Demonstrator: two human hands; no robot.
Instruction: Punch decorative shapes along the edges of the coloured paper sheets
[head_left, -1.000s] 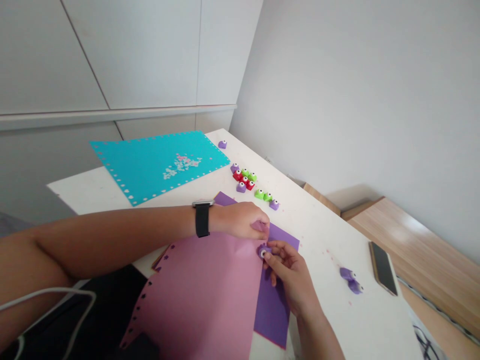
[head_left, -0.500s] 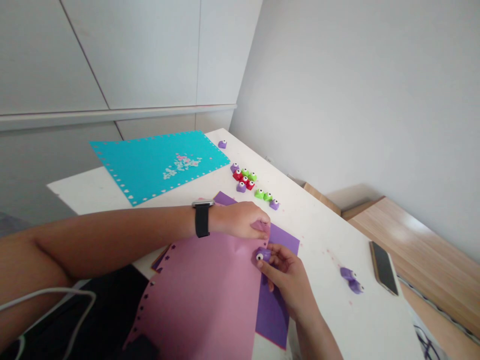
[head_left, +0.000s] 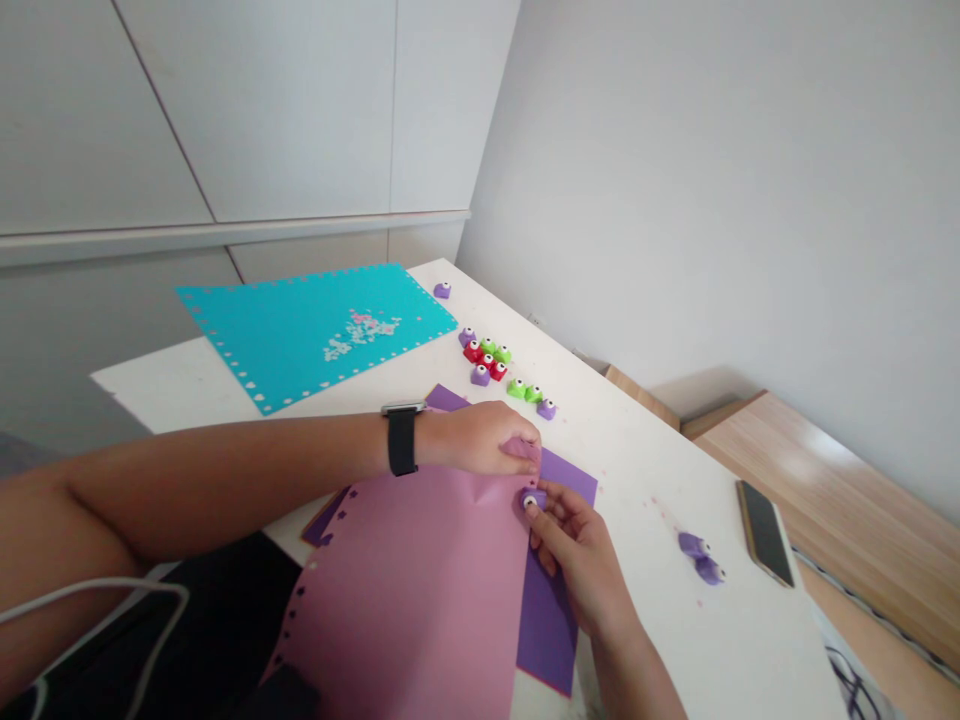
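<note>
White counter [head_left: 637, 450]. Left hand [head_left: 487, 437] curled tight on pink sheet [head_left: 427, 560], far end — right hand [head_left: 581, 545] pinches purple punch [head_left: 529, 496] at its right edge, just bodyward.

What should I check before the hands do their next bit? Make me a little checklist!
1. Left hand grips the pink sheet: ok.
2. Right hand holds the purple punch at the sheet's edge: ok.
3. Pink sheet is flat: not ok, it buckles near the left hand.
4. Paper sits properly inside the punch: cannot tell, the slot is hidden.
5. Phone is clear of both hands: ok.
</note>
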